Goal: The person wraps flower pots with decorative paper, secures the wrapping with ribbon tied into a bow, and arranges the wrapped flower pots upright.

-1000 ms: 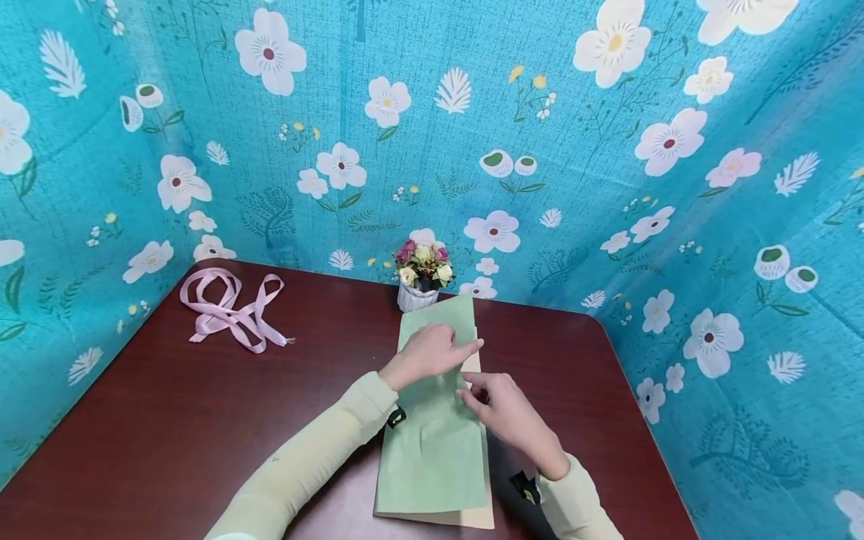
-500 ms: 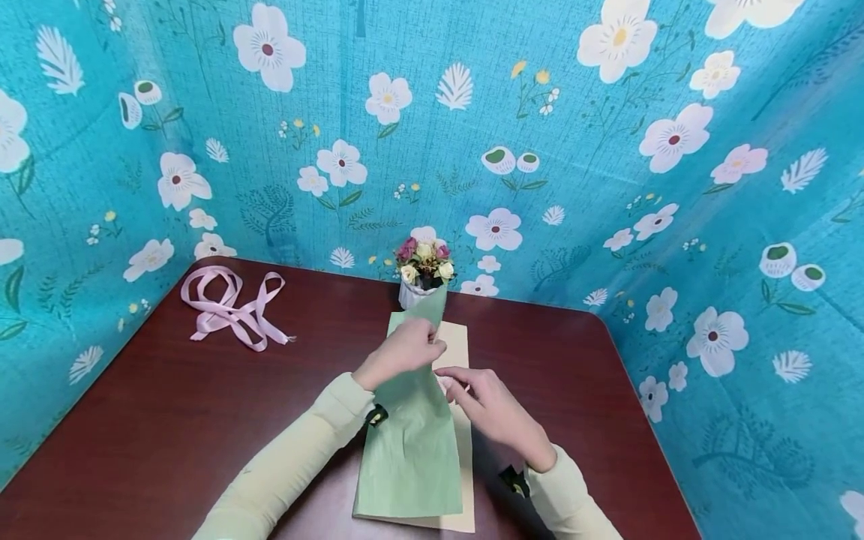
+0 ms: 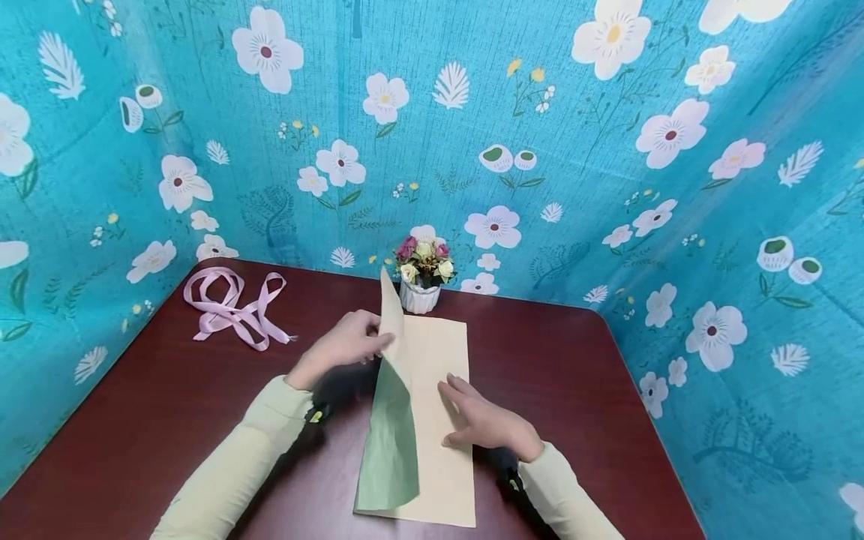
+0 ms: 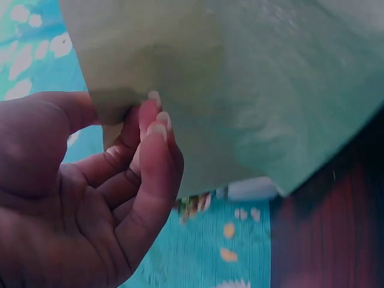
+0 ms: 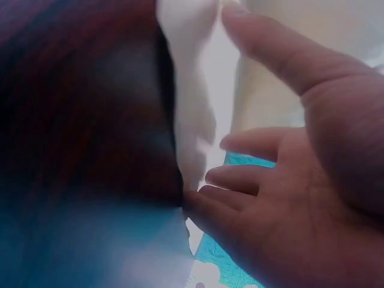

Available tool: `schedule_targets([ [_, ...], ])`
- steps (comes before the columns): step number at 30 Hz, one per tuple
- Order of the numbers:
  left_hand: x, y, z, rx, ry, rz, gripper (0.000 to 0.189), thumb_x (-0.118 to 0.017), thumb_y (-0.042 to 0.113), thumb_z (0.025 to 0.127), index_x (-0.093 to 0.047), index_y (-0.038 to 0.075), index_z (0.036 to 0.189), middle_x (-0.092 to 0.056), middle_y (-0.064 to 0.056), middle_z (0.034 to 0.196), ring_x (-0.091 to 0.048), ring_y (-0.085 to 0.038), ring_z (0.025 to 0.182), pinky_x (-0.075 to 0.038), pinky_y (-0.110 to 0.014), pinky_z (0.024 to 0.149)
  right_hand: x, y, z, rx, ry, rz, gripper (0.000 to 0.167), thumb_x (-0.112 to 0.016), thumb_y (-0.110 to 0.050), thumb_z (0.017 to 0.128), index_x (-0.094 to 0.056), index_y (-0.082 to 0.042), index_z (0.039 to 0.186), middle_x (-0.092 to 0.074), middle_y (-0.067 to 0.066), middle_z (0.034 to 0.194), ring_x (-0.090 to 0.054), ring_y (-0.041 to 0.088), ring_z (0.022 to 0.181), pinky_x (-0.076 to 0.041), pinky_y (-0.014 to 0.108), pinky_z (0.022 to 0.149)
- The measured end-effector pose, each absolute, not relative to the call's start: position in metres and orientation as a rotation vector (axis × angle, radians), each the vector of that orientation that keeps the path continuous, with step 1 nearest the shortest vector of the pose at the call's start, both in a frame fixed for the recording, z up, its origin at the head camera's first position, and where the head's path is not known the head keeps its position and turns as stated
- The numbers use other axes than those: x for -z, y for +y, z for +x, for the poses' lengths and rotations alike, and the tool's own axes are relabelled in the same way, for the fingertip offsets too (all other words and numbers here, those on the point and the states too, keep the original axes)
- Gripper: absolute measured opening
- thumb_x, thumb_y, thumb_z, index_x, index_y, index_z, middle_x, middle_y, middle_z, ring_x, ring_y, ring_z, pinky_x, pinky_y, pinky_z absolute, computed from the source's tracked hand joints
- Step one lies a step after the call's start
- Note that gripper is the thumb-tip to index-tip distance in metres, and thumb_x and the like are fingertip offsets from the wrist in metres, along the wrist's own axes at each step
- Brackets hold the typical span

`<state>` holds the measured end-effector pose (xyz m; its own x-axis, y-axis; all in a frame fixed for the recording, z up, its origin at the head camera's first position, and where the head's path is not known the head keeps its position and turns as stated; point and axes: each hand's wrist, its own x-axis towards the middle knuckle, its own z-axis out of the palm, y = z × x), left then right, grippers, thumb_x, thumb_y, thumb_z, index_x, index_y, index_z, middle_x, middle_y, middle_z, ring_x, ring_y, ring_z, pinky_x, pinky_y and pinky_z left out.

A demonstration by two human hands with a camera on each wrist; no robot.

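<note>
A folded sheet of paper, green (image 3: 389, 446) on one face and cream (image 3: 442, 480) on the other, lies lengthwise on the table. Its upper layer is raised and curls over to the left, with the far corner standing up. My left hand (image 3: 347, 341) pinches the edge of this raised layer between thumb and fingers; in the left wrist view the green face (image 4: 258, 90) spreads beyond the fingertips. My right hand (image 3: 489, 420) is over the cream layer near its right edge, fingers loosely extended. In the right wrist view, its fingertips meet the cream paper (image 5: 192, 90) at the edge.
A white pot of artificial flowers (image 3: 420, 281) stands just beyond the paper, against the floral curtain (image 3: 405, 150). A loose pink ribbon (image 3: 236, 307) lies at the back left of the dark red table (image 3: 567, 367).
My left hand has drawn the paper's upper layer leftward, turning it over and baring the cream inside. The right hand has parted from that layer, and its fingers have straightened over the lower one.
</note>
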<state>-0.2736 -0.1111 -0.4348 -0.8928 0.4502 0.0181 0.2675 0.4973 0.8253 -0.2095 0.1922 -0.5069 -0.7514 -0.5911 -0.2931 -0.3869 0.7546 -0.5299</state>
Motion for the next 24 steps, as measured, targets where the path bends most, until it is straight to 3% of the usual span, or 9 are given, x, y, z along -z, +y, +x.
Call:
schedule_targets([
  [9, 0.446, -0.163, -0.276, -1.333, 2.648, 0.557, 0.021, -0.067, 0.015, 0.097, -0.066, 0.002, 0.081, -0.056, 0.0, 0.056, -0.055, -0.013, 0.049, -0.051, -0.031, 0.051, 0.503, 0.191, -0.207, 0.535, 2.551, -0.633, 0.106, -0.093, -0.025, 0.074, -0.032, 0.008, 0.155, -0.021, 0.026, 0.165, -0.021, 0.039, 0.154, -0.032, 0.053, 0.118],
  [15, 0.454, -0.181, -0.28, -1.325, 2.682, 0.497, 0.015, -0.068, 0.01, 0.096, -0.071, -0.004, 0.094, -0.062, -0.004, 0.063, -0.055, -0.013, 0.053, -0.051, -0.03, 0.054, 0.497, 0.199, -0.212, 0.5, 2.559, -0.591, 0.107, -0.095, -0.02, 0.071, -0.033, 0.009, 0.154, -0.022, 0.027, 0.165, -0.022, 0.04, 0.153, -0.031, 0.053, 0.118],
  [21, 0.464, -0.193, -0.287, -1.267, 2.758, 0.408, 0.016, -0.071, 0.008, 0.093, -0.066, -0.002, 0.081, -0.048, 0.0, 0.058, -0.044, -0.013, 0.052, -0.038, -0.029, 0.052, 0.492, 0.211, -0.213, 0.466, 2.575, -0.52, 0.107, -0.095, -0.017, 0.069, -0.034, 0.007, 0.154, -0.021, 0.023, 0.166, -0.022, 0.037, 0.154, -0.031, 0.05, 0.119],
  [24, 0.47, -0.195, -0.287, -1.242, 2.76, 0.349, 0.014, -0.074, 0.008, 0.09, -0.066, -0.003, 0.085, -0.049, 0.0, 0.059, -0.046, -0.014, 0.054, -0.038, -0.029, 0.053, 0.492, 0.214, -0.211, 0.458, 2.582, -0.496, 0.108, -0.096, -0.016, 0.068, -0.035, 0.007, 0.154, -0.022, 0.022, 0.166, -0.023, 0.036, 0.153, -0.032, 0.05, 0.119],
])
